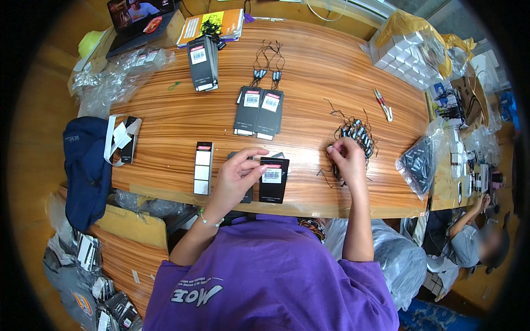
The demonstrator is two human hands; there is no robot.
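Note:
Near the front edge of the table, my left hand point(238, 175) holds a black hang tag point(273, 190) by its upper left side, between thumb and fingers. This tag carries a white and red sticker. More dark tags lie partly hidden under that hand. To the right, my right hand point(349, 157) pinches at a tangled pile of black tag strings point(360, 134); the fingers cover the exact string. Left of my left hand lies a long card point(203, 171) with white label stickers. Farther back rest two stacks of strung tags point(258, 113), their cords stretched away from me.
A taller tag stack point(204, 65) stands at the back left, near a laptop point(138, 22) and clear plastic point(118, 71). A red-and-white cutter point(382, 105), a bagged black stack point(418, 163) and a bag of white boxes point(406, 52) lie right. Another person point(477, 243) sits far right.

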